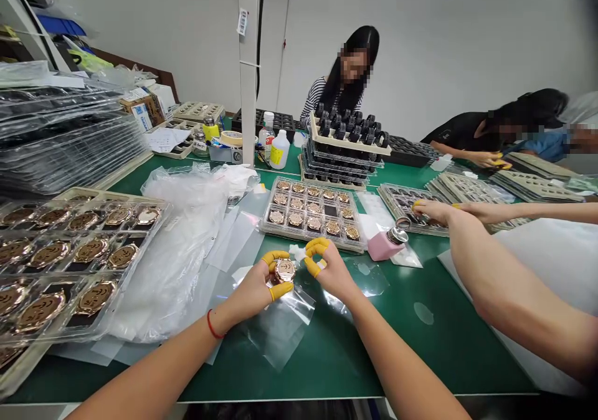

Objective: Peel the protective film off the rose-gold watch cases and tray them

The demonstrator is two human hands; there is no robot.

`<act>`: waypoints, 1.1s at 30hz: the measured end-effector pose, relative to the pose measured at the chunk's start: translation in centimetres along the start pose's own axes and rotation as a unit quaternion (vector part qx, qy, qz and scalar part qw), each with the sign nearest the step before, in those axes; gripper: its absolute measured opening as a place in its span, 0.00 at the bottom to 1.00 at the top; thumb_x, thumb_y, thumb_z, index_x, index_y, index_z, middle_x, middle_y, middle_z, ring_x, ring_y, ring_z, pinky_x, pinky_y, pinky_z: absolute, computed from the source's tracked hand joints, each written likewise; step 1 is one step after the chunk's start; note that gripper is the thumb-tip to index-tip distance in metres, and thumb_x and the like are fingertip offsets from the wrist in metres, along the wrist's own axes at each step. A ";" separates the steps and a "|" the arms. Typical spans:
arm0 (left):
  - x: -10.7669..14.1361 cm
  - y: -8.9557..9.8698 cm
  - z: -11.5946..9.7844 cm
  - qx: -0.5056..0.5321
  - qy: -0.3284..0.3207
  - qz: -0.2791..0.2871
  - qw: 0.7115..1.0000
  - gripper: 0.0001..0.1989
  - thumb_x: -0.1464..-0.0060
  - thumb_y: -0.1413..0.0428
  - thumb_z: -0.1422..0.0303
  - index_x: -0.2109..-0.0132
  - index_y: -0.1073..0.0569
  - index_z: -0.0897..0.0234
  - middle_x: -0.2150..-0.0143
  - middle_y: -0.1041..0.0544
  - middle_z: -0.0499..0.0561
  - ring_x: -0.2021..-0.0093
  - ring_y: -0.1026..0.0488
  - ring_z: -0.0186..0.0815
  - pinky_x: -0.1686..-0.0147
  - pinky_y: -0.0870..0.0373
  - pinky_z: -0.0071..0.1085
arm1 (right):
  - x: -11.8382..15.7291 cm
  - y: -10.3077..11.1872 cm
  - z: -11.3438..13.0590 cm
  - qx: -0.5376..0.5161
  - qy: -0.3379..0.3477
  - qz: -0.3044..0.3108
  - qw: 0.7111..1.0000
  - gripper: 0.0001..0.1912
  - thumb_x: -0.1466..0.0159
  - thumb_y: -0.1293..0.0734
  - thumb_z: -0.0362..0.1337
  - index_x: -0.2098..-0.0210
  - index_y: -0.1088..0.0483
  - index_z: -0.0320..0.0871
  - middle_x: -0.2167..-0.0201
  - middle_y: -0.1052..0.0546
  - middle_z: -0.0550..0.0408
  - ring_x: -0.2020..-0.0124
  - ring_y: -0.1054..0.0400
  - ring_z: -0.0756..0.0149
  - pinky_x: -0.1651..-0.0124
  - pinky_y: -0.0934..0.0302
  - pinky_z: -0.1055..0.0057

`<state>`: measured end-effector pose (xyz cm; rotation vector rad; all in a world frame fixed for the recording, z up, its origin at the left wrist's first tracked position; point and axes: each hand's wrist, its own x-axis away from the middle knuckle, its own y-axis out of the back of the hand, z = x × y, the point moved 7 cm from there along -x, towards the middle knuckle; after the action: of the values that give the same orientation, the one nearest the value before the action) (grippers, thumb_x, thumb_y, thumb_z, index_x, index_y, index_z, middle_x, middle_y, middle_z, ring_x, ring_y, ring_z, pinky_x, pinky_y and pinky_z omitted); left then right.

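Round rose-gold watch case (284, 271) is pinched by left hand (255, 288), soft white wad (297, 253) by right hand (335, 272).
Work seems unfinished here; for matching laid-out cases (295, 219), completion cannot be told.

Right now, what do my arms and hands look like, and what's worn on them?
Both forearms are bare, with no sleeves visible. Your left hand and right hand wear yellow finger cots on some fingers. A thin red bracelet circles the left wrist.

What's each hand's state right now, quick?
Left hand: closed, holding a round gold watch case.
Right hand: closed, pinching a white wad.
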<state>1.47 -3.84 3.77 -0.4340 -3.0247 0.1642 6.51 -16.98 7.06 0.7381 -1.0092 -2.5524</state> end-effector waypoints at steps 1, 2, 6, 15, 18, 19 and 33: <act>0.0 -0.2 -0.1 -0.002 0.000 0.004 1.000 0.25 0.52 0.42 0.71 0.47 0.40 0.60 0.58 0.29 0.50 0.64 0.32 0.31 0.65 0.35 0.27 | 0.4 0.0 1.6 -0.033 0.047 0.008 0.998 0.01 0.41 0.37 0.32 0.70 0.34 0.44 0.62 0.29 0.53 0.58 0.38 0.64 0.54 0.45 0.64; 0.0 -0.4 -0.2 -0.007 -0.001 0.009 1.000 0.25 0.52 0.42 0.71 0.47 0.40 0.60 0.56 0.29 0.51 0.62 0.31 0.32 0.63 0.34 0.28 | 0.8 -0.1 3.0 -0.053 0.091 0.023 0.994 0.01 0.40 0.37 0.33 0.68 0.33 0.45 0.62 0.29 0.54 0.59 0.38 0.65 0.55 0.45 0.65; -0.1 -1.0 -0.1 -0.031 0.002 0.030 0.999 0.22 0.51 0.42 0.69 0.48 0.37 0.61 0.53 0.29 0.52 0.57 0.30 0.37 0.57 0.32 0.32 | 1.6 -0.8 5.0 -0.021 0.167 0.031 0.985 0.05 0.37 0.39 0.35 0.66 0.31 0.47 0.67 0.28 0.55 0.64 0.41 0.65 0.60 0.47 0.65; -0.2 -0.8 0.5 -0.054 0.015 0.037 0.998 0.22 0.50 0.43 0.70 0.48 0.36 0.61 0.52 0.28 0.53 0.56 0.29 0.38 0.56 0.31 0.33 | 1.7 -1.5 3.9 0.016 0.130 0.015 0.991 0.07 0.37 0.40 0.34 0.68 0.30 0.45 0.70 0.28 0.54 0.67 0.42 0.65 0.62 0.48 0.65; -0.3 -0.7 0.6 -0.011 0.028 0.016 0.999 0.24 0.49 0.43 0.69 0.46 0.40 0.61 0.54 0.28 0.53 0.56 0.28 0.38 0.55 0.31 0.33 | 0.9 -0.4 1.0 -0.032 0.004 -0.045 0.998 0.05 0.38 0.39 0.36 0.67 0.32 0.45 0.69 0.28 0.54 0.65 0.39 0.64 0.60 0.46 0.65; -0.3 -0.5 0.5 -0.010 0.027 0.006 1.000 0.24 0.49 0.43 0.68 0.46 0.40 0.60 0.53 0.28 0.53 0.56 0.28 0.37 0.54 0.31 0.34 | 0.8 0.0 -0.1 -0.048 -0.042 -0.057 0.996 0.05 0.38 0.39 0.37 0.65 0.32 0.45 0.67 0.27 0.53 0.64 0.38 0.64 0.58 0.45 0.65; -0.3 0.3 0.1 -0.055 -0.027 -0.018 0.998 0.21 0.45 0.47 0.67 0.45 0.41 0.60 0.47 0.32 0.55 0.50 0.31 0.39 0.50 0.34 0.35 | 1.9 -1.5 2.4 0.051 -0.007 0.096 0.994 0.04 0.39 0.35 0.38 0.69 0.30 0.45 0.68 0.28 0.53 0.63 0.39 0.61 0.59 0.46 0.63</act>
<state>1.82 -3.58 3.65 -0.3904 -3.1031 0.0088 3.48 -15.43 6.80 0.6173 -1.1624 -2.3600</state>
